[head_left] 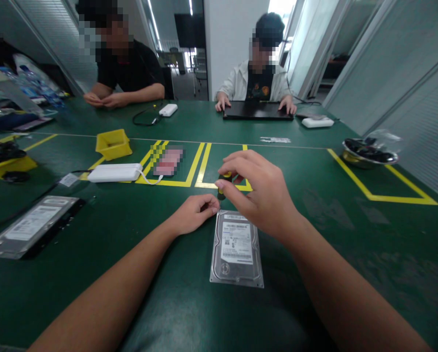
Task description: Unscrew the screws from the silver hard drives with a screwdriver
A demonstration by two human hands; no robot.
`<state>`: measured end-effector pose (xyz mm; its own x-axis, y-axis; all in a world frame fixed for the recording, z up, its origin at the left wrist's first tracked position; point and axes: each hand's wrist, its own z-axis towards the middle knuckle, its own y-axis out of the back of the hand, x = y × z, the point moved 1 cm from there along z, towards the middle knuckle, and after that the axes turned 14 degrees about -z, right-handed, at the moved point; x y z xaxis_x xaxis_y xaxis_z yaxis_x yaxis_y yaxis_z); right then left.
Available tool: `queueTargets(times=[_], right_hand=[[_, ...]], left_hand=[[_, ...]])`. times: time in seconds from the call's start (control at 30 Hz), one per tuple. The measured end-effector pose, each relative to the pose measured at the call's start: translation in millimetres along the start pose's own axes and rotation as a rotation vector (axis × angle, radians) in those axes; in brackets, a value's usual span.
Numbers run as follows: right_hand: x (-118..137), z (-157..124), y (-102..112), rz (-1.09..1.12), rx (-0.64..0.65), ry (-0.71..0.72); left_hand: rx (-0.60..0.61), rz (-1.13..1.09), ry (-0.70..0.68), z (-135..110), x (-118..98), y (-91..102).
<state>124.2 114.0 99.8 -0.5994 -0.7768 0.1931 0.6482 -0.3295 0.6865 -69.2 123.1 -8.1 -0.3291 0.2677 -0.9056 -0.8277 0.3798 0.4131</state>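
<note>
A silver hard drive with a white label lies flat on the green table straight in front of me. My right hand hovers over its far end, fingers pinched round the yellow-and-black handle of a small screwdriver held upright. My left hand rests at the drive's far left corner, fingers curled together; whether anything is in them I cannot see.
A second hard drive lies at the left, beyond it a white box with a cable and a yellow tray. A bowl of dark parts sits at the right. Two people sit across the table, one at a laptop.
</note>
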Motion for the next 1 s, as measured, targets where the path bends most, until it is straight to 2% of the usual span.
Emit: queueTargets(times=[0.17, 0.47, 0.67, 1.0], right_hand=[[-1.7, 0.3, -1.0, -0.025, -0.008, 0.000], [-3.1, -0.5, -1.3, 0.080, 0.014, -0.019], [-2.0, 0.5, 0.7, 0.027, 0.005, 0.048], [2.8, -0.2, 1.6, -0.033, 0.045, 0.037]], left_hand=[[0.003, 0.006, -0.008, 0.0, -1.6, -0.2], [0.001, -0.015, 0.015, -0.1, -1.5, -0.9], [-0.004, -0.008, 0.007, 0.1, -1.1, -0.7], [-0.004, -0.022, -0.009, 0.2, 2.1, -0.5]])
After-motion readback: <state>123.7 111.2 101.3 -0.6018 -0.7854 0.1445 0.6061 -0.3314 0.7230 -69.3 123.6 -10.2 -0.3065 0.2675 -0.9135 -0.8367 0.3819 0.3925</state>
